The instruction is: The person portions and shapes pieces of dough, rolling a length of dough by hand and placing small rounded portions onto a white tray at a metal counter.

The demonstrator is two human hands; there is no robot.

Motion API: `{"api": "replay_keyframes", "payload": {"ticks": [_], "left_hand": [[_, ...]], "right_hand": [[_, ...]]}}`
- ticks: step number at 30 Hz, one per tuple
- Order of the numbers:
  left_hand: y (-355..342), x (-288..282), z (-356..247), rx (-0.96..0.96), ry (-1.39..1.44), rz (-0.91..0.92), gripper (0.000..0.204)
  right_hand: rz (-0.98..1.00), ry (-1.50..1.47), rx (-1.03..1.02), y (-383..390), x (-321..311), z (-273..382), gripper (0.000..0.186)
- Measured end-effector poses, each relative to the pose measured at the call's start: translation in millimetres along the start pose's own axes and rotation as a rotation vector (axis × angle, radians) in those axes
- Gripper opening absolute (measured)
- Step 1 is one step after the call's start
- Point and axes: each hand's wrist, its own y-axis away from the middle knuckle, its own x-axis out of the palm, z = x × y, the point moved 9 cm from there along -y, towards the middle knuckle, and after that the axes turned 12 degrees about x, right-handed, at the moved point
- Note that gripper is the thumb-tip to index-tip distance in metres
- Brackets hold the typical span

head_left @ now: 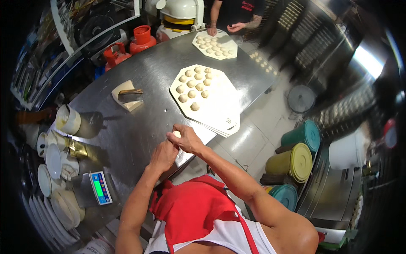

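Observation:
A small pale dough ball [176, 133] pokes out between the curled fingers and thumb of my right hand [188, 141]. My left hand [163, 155] is closed and pressed against the right one at the same dough; its fingertips are partly hidden. Both hands are over the near edge of the steel table [139, 139]. Just beyond them lies a stack of white octagonal boards [218, 101], with several dough balls [199, 86] in loose rows on the top board's far left part.
Left of the boards, a scraper [130, 95] rests on a slab of dough [120, 99]. A digital scale [100, 188] and bowls [53, 158] line the table's left side. Across the table, a co-worker's hand [212, 31] touches another dough-covered board [230, 47]. Lidded buckets [301, 163] stand right.

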Motion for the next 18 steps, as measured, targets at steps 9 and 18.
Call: {"api": "replay_keyframes", "payload": {"ticks": [9, 18], "left_hand": [[-36.3, 45.4, 82.1, 0.208, 0.363, -0.313, 0.032], [-14.5, 71.8, 259.1, -0.530, 0.307, -0.366, 0.029]], "right_hand": [[0.330, 0.055, -0.073, 51.2, 45.6, 69.8, 0.025], [-0.020, 0.081, 0.250, -54.5, -83.7, -106.7, 0.034]]}}
